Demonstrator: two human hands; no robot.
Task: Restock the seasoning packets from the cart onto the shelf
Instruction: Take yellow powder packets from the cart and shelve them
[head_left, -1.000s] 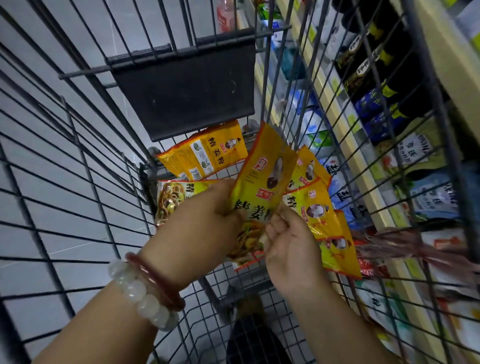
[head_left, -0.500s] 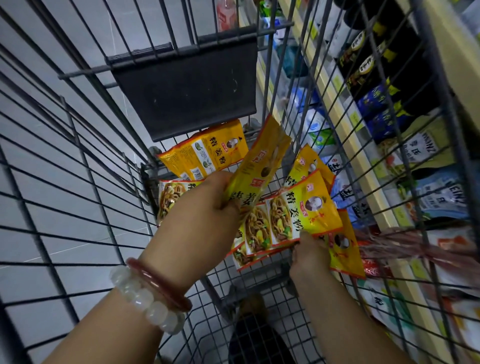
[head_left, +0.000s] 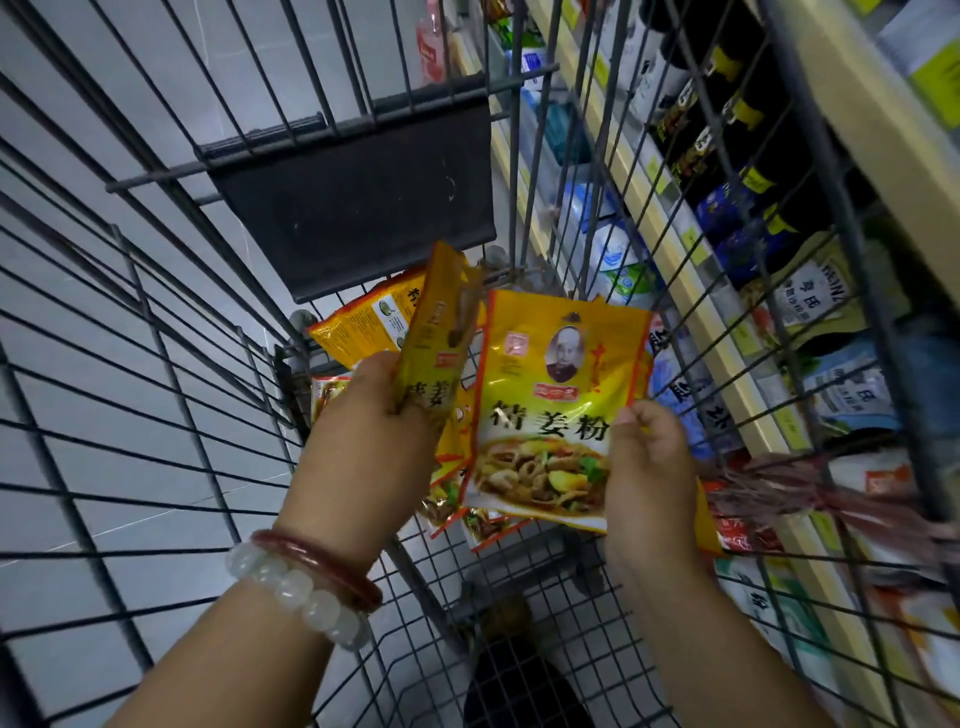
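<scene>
Left-hand grip (head_left: 374, 410): fingers curled round the lower end of one yellow seasoning packet (head_left: 436, 343), which stands nearly upright and edge-on to the camera, its top bent over. Right-hand grip (head_left: 649, 467): thumb on the printed face and fingers behind, pinching the right edge of a second yellow packet (head_left: 550, 410), held flat toward the camera with its portrait label and noodle picture legible. The two held packets sit side by side, the second just right of the first; contact between them cannot be confirmed.

Behind and below the hands, loose packets (head_left: 363, 332) of the same yellow type lie at the far end of the cart basket (head_left: 156, 364), some overlapping; more edges show under the held packet near the basket floor. A dark flap panel (head_left: 353, 192) hangs on the far wall of the cart above them.

Left wrist carries a white bead bracelet (head_left: 296, 597) and a red bangle (head_left: 322, 561), touching one another.

Right of the cart, seen through its wire side, runs the shelf (head_left: 727, 332) with a cream-coloured edge strip and price tags. Dark bottles (head_left: 727, 130) with yellow labels stand on it at the far end; bagged goods (head_left: 821, 301) in pale and blue wrappers lie nearer. Grey floor tiles (head_left: 78, 156) show through the left wire wall.
</scene>
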